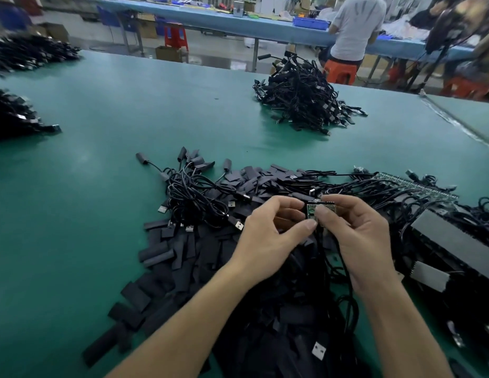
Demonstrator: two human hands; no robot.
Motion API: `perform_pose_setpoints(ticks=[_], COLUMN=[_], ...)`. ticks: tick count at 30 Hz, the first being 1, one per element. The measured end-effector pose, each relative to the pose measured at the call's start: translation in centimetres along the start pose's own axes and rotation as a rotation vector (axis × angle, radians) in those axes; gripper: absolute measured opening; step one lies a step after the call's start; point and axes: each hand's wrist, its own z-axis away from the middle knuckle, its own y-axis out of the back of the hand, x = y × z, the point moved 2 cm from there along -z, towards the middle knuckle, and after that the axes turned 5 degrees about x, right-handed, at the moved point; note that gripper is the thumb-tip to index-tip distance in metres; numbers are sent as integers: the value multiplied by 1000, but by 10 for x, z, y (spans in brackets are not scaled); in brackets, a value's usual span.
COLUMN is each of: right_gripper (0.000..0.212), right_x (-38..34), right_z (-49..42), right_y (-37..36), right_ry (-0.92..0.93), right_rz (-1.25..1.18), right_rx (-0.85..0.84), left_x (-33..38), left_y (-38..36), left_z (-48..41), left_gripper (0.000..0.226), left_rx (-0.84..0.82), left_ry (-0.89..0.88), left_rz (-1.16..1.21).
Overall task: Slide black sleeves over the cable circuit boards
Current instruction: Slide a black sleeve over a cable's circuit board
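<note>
Your left hand [268,236] and right hand [358,233] both pinch the unsleeved circuit board [312,211]; next, probably, align a black sleeve [156,253] over it.

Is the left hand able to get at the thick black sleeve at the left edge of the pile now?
Probably yes, once it lets go. The left hand pinches the circuit board together with the right hand. The sleeve lies uncovered, with nothing between them.
</note>
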Motion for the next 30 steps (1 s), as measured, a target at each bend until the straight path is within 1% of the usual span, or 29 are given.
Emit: perform_pose_setpoints(ticks=[2,4,6,10,12,14,17,19,22,23,25,27,29,30], right_gripper=[15,16,19,16,19,25,33,29,13,13,23,28,18,11], right_x=[1,1,2,4,6,7,9,10,11,11,10,9,11,11], right_z=[1,2,2,1,1,2,2,2,2,2,4,4,4,2], right_y=[-1,-1,-1,-2,-3,-4,-4,-3,-3,-3,-5,-7,-8,-6], right_ry=[-31,-51,-69,-124,-163,-196,-257,-308,-380,-395,-399,-348,-260,-200], right_rz=[-42,-60,-81,-188,-237,-296,-358,-385,-422,-437,-464,-438,-355,-254], right_rx=[-57,-104,-148,-215,-247,-292,-335,-346,-378,-398,-423,-364,-223,-127], left_x=[-3,-4,-5,-9,-9,-9,-10,-10,-10,-10,-9,-10,-10,-11], left_y=[2,2,2,4,5,6,7,8,9,10,10,10,10,10], left_z=[-1,-1,-2,-5,-6,-6,-5,-6,-6,-5,-5,-6,-6,-7], left_gripper=[16,10,11,18,13,7,6,7,9,9,8,6,5,5], left_rx=[-30,-56,-81,-122,-163,-200,-209,-217,-222,-217,-196,-165,-130,-109], left_ry=[6,-12,-30,-13,-2,7,15,14,6,0,-20,-26,-12,2], left_rz=[85,119,139,209,235,270,286,278,271,276,280,265,273,304])
